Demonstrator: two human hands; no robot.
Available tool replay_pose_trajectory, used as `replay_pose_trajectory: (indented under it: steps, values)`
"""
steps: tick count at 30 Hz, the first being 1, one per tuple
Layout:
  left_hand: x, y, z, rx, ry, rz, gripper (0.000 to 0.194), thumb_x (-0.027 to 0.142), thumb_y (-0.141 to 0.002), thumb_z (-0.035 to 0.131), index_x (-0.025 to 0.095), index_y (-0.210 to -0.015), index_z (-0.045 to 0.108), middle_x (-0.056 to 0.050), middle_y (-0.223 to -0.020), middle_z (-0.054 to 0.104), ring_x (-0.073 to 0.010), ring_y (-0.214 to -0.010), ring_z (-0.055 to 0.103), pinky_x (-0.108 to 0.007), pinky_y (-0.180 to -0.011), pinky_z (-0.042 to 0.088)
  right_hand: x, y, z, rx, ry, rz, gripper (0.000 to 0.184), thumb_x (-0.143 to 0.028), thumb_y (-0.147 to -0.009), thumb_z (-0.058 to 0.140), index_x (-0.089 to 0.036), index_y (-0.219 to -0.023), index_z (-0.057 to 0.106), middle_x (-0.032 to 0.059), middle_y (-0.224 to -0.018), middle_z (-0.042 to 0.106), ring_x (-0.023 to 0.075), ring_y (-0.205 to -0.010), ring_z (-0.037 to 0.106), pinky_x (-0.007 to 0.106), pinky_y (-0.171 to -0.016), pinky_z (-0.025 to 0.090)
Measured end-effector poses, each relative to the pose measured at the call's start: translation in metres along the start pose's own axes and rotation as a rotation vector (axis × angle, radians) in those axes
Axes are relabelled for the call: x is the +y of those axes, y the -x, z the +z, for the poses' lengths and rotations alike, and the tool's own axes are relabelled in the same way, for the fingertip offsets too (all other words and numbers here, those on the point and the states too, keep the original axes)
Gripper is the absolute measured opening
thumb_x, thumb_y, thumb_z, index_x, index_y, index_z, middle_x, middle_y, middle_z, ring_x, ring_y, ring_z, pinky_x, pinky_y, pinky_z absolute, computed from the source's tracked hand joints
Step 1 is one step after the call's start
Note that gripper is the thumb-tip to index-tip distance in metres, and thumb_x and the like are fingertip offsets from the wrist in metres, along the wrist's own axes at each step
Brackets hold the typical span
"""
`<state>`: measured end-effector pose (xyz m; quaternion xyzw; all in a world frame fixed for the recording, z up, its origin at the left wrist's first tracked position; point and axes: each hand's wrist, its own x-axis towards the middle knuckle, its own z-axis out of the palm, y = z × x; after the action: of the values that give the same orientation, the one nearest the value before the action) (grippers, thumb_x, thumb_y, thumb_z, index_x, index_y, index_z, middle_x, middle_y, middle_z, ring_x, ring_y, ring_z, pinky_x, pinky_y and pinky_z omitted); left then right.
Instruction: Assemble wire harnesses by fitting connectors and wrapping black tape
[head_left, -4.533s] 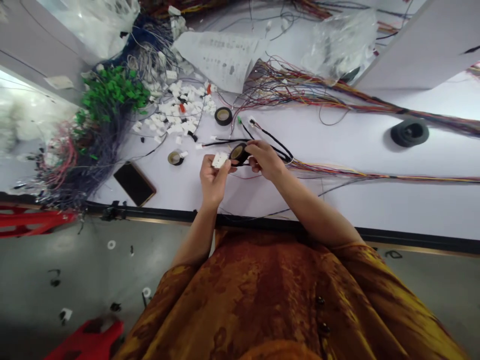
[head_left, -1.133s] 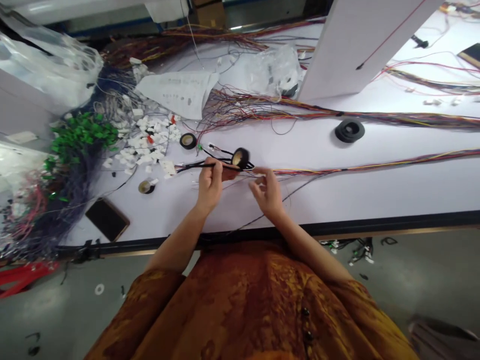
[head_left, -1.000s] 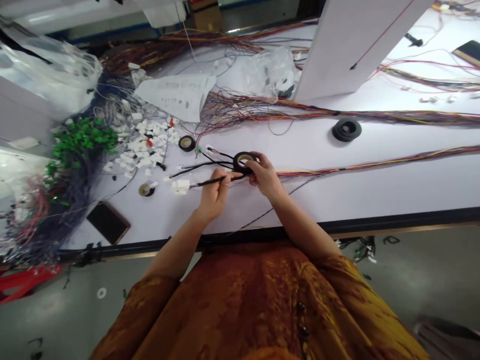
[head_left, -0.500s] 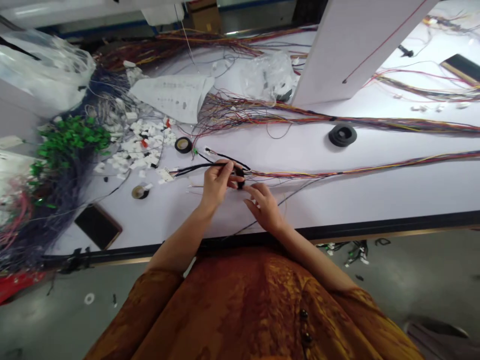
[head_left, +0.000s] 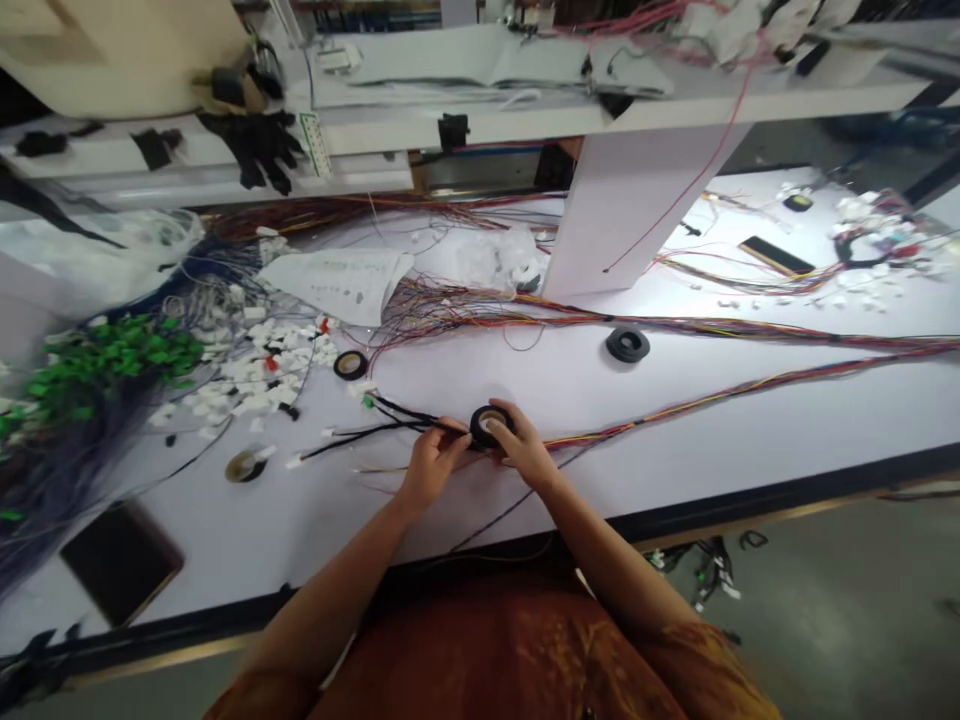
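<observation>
Working over a white workbench [head_left: 697, 470], seen in our head view, we are curling our right hand [head_left: 525, 450] partly closed, its fingers clasping a roll of black tape [head_left: 489, 425]. Our left hand [head_left: 433, 472] is pinching a black wire harness [head_left: 375, 430] between thumb and fingers, just beside the roll. The harness is running leftward from that pinch, its long axis lying nearly level along the bench toward a white connector end [head_left: 294, 462], so the left hand is the nearer to it. A multicoloured wire bundle [head_left: 660, 415] is stretching away right, while a spare tape roll [head_left: 350, 365] and heaped white connectors [head_left: 255, 375] are lying upper left.
</observation>
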<state>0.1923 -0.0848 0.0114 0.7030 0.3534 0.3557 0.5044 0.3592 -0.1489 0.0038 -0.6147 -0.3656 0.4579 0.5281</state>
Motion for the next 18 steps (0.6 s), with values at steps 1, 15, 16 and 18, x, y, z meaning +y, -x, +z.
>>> replay_pose_trajectory:
  steps: [1,15,16,18]
  values:
    - [-0.001,-0.003,0.001,-0.002,0.002,0.005,0.014,0.035,-0.086,0.066,0.022,-0.084,0.064,-0.004,-0.085,0.069,-0.0176,-0.078,0.068,-0.030,-0.072,0.058,-0.001,-0.001,-0.005,0.005,0.156,-0.131,0.057,-0.041,-0.081,0.068,-0.023,-0.132,0.052,0.0121,-0.116,0.063,0.0247,-0.099,0.067,0.041,-0.079,0.059]
    - [-0.017,-0.006,-0.008,-0.058,-0.092,0.024,0.022,0.040,-0.089,0.059,0.019,-0.082,0.061,-0.007,-0.092,0.070,-0.0198,-0.085,0.068,-0.032,-0.078,0.056,-0.050,-0.005,0.002,-0.395,1.182,-0.410,0.023,-0.033,-0.090,0.060,-0.014,-0.103,0.063,0.0110,-0.104,0.066,0.0236,-0.096,0.058,0.034,-0.083,0.047]
    - [-0.020,-0.005,-0.007,-0.059,-0.060,-0.003,0.023,0.041,-0.088,0.059,0.019,-0.082,0.061,-0.006,-0.093,0.071,-0.0198,-0.086,0.069,-0.031,-0.078,0.056,-0.050,-0.005,0.005,-0.379,1.203,-0.402,0.022,-0.034,-0.095,0.055,-0.014,-0.101,0.063,0.0104,-0.103,0.067,0.0228,-0.095,0.059,0.034,-0.081,0.046]
    - [-0.026,-0.002,-0.006,-0.038,-0.018,-0.067,0.024,0.044,-0.086,0.062,0.020,-0.082,0.061,-0.005,-0.090,0.071,-0.0199,-0.084,0.068,-0.031,-0.076,0.055,-0.049,-0.004,0.011,-0.369,1.273,-0.450,0.023,-0.029,-0.100,0.046,-0.015,-0.098,0.064,0.0097,-0.100,0.067,0.0228,-0.093,0.059,0.036,-0.079,0.046]
